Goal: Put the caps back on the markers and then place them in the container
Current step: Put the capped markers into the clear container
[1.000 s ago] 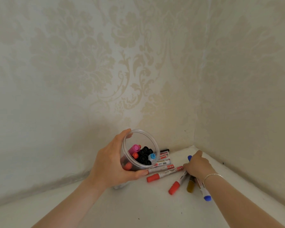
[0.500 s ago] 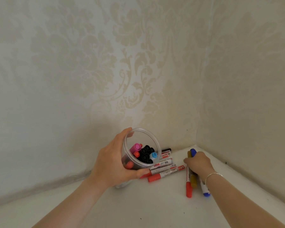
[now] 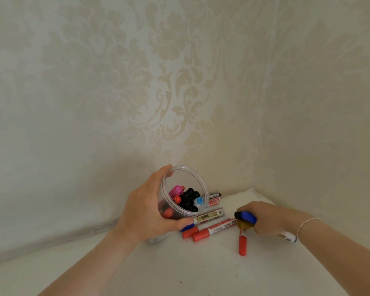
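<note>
Now my right hand point(image 3: 271, 218) is closed around three markers: a blue-capped one point(image 3: 248, 217), an olive-capped one point(image 3: 245, 225) and a red-capped one point(image 3: 242, 244) hanging below my fist. My left hand point(image 3: 145, 212) wraps the clear container point(image 3: 185, 178), tilted toward me, with capped markers inside: one pink, one light blue, two orange, several black. Beside it, about five markers point(image 3: 214, 228) lie on the white surface point(image 3: 179, 270).

Both forearms are bare, with no sleeves in view. The right wrist point(image 3: 305, 228) wears a thin pale bracelet point(image 3: 307, 222) (a single slim strand).
</note>
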A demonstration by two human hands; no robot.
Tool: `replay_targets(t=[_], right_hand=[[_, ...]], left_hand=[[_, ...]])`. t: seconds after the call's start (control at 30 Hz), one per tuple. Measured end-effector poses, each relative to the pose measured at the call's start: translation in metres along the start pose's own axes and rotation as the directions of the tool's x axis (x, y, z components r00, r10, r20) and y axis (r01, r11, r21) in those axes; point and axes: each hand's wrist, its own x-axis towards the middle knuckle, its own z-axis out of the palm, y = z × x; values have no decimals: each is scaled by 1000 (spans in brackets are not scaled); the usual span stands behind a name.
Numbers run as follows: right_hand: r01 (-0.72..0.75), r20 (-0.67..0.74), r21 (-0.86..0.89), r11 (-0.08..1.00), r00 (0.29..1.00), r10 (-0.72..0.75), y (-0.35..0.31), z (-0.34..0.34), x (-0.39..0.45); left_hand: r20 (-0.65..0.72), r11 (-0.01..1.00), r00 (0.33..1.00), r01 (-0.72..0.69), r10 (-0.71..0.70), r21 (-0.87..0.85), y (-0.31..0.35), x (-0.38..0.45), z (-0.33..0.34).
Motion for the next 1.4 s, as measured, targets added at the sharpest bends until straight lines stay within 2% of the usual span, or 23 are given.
replay_targets(t=[0.13,0.27,0.37,0.43,0.5,0.57,0.63,0.7,0.77,0.83,0.9,0.93,1.0,1.1,1.2,1.27,1.33,1.4], right_hand=[[86,11,-187,979,996,-86,-9,16,4],[37,-9,-254,967,999,-40,-12,25,16],[32,-32,-119,992,999,-36,-14,21,17],[76,-116,57,995,991,-69,-17,14,16],[131,-220,302,944,973,-65,-22,1,12],[195,-320,569,799,947,-4,-28,-14,9],[263,-405,735,625,909,95,-32,-29,7],[392,-461,848,357,877,134,-41,-44,5],[539,-538,841,49,823,181,-55,-59,3],[644,-582,735,-212,760,288,-76,-73,0],[666,-569,631,-398,746,346,-98,-78,1],[657,-553,610,-442,753,356,-110,-76,3],[649,-514,622,-438,761,396,-133,-65,7],[690,-500,678,-252,685,530,-161,-44,14],[728,-571,681,-86,600,560,-174,-31,19],[729,-605,683,-50,603,521,-178,-27,19],[708,-614,705,-35,634,470,-179,-25,22],[692,-626,721,36,628,462,-175,-23,26]], left_hand=[[0,1000,1000,-7,7,29,6,1,-1],[6,999,1000,8,-8,31,7,1,-2],[8,999,1000,26,-27,29,7,1,-2],[8,999,1000,28,-29,29,6,1,-2],[9,999,999,34,-34,24,4,1,-2],[12,999,999,35,-35,23,3,1,-2],[9,999,1000,27,-27,27,3,0,-2],[9,999,1000,15,-15,34,4,0,-2],[16,999,1000,12,-13,42,6,0,-3],[15,999,1000,16,-17,49,6,1,-3],[4,998,1000,15,-15,61,6,1,-2],[1,998,1000,13,-14,68,7,1,-2],[4,997,1000,10,-10,72,10,0,-2],[4,998,1000,-14,14,58,14,0,-1],[5,999,1000,-21,20,49,18,1,1],[6,998,999,-35,35,53,17,1,2],[9,998,999,-38,37,47,16,2,1],[8,999,1000,-26,26,33,15,3,0]])
